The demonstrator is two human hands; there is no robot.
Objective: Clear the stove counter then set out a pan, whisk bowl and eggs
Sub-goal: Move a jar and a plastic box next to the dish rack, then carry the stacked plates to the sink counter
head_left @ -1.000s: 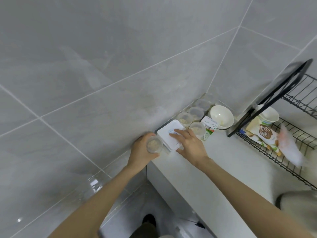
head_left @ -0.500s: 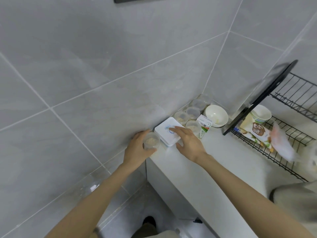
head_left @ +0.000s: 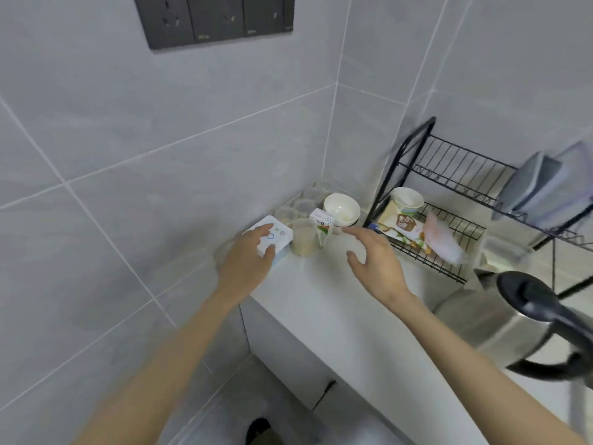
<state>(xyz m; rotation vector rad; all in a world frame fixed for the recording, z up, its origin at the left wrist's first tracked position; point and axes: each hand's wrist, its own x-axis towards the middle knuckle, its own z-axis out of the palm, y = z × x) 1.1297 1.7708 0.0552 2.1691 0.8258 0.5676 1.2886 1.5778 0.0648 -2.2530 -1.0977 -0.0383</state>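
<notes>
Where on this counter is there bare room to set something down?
Bare counter runs from the right hand toward the camera, between its edge and the kettle. Corner crowded: white box under left hand, cups, carton, bowl.

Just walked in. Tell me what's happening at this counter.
A person is working at the corner of the white counter. The left hand holds the white box, finger on top, thumb against its side. The right hand hovers open near the small carton. No pan or eggs are in view.

Grey tiled walls [head_left: 160, 149] carry a dark socket panel [head_left: 213, 19]; the floor [head_left: 288, 399] seems tiled.
</notes>
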